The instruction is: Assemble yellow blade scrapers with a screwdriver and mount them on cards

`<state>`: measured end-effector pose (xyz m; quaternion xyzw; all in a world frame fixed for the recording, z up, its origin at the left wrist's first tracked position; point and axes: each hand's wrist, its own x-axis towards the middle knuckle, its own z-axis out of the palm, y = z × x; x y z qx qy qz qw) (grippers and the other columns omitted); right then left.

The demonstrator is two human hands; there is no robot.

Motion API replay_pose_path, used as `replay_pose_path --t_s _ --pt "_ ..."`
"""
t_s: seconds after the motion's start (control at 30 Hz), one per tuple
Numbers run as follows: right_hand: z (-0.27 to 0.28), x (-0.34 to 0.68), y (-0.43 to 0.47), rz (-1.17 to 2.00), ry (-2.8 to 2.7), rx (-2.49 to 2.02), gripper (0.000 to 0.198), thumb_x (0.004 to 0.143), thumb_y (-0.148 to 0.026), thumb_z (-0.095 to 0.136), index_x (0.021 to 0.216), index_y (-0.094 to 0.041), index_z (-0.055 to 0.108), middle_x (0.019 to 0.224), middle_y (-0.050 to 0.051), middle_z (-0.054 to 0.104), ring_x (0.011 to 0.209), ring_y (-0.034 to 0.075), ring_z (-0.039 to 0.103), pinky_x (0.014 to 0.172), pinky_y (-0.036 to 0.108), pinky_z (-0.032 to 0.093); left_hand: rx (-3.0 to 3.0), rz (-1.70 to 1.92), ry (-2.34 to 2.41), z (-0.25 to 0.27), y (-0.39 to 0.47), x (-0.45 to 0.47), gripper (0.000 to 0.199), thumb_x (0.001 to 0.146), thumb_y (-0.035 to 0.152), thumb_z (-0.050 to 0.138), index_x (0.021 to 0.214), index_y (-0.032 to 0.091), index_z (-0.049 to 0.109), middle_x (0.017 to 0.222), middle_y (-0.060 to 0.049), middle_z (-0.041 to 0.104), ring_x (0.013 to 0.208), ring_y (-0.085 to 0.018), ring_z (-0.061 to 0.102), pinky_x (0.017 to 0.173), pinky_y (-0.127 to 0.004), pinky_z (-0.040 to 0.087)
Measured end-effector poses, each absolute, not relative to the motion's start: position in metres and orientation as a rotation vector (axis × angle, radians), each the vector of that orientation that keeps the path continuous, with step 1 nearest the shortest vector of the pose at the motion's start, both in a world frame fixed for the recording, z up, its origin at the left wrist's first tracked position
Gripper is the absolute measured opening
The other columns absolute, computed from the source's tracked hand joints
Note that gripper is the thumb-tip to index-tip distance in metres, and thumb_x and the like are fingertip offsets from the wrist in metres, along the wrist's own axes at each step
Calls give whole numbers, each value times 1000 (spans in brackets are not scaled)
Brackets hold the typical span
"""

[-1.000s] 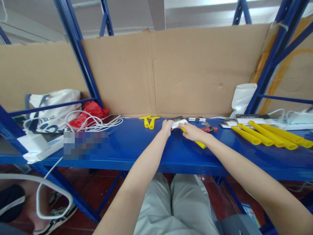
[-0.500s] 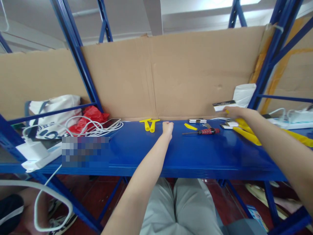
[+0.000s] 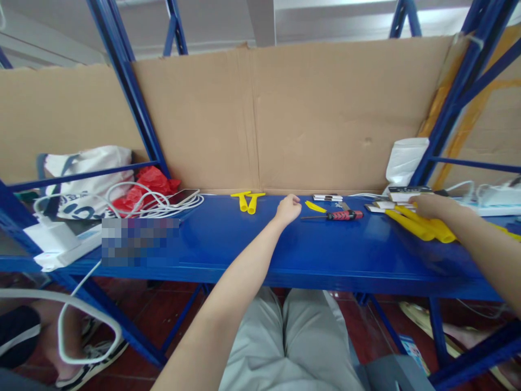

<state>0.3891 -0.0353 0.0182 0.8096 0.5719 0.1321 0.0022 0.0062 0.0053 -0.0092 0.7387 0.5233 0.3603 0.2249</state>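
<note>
My left hand is closed over the middle of the blue shelf, its fingers curled; whatever they may hold is hidden. Just right of it lie a thin yellow strip and a screwdriver with a red and black handle. At the right, my right hand grips the end of a flat black-and-white box, low over similar pieces. Yellow tubular handles lie beneath that hand. Two yellow T-shaped tools rest left of my left hand, against the cardboard.
A cardboard sheet backs the blue shelf. White cables, a red plastic bag, a cloth bag and a power strip crowd the left. Blue posts frame both sides. Another person's leg shows lower left.
My right hand has lowered the flat box from mid-air to the pile at the right. My left hand has shifted slightly right, towards the yellow strip.
</note>
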Motion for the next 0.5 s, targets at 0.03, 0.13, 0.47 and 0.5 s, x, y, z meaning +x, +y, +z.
replay_pose_path --t_s 0.03,0.13,0.47,0.5 --pt "20 382 -38 331 1704 2485 39 78 -4 47 112 -9 64 117 22 62 104 30 62 81 36 47 2220 928 1449 -8 2 6 24 81 11 49 101 17 60 106 -8 67 101 -18 61 88 -28 46" --pt "24 359 -45 284 1557 2453 44 85 -11 38 126 -9 55 136 22 48 121 33 50 91 42 43 2686 648 1385 2 -13 5 27 83 15 47 105 18 62 108 -8 67 103 -22 61 89 -33 47" --pt "29 336 -48 326 1623 2472 42 85 -22 41 123 -11 54 133 21 50 122 32 49 94 45 41 3037 224 1419 42 -23 -35 36 88 23 44 120 16 57 120 -10 63 111 -22 58 90 -32 46" --pt "29 333 -47 335 1653 2480 43 86 -23 41 125 -11 53 133 21 50 122 33 49 93 44 42 3023 195 1490 43 -19 -44 36 88 24 44 120 16 58 121 -10 62 111 -22 58 91 -31 46"
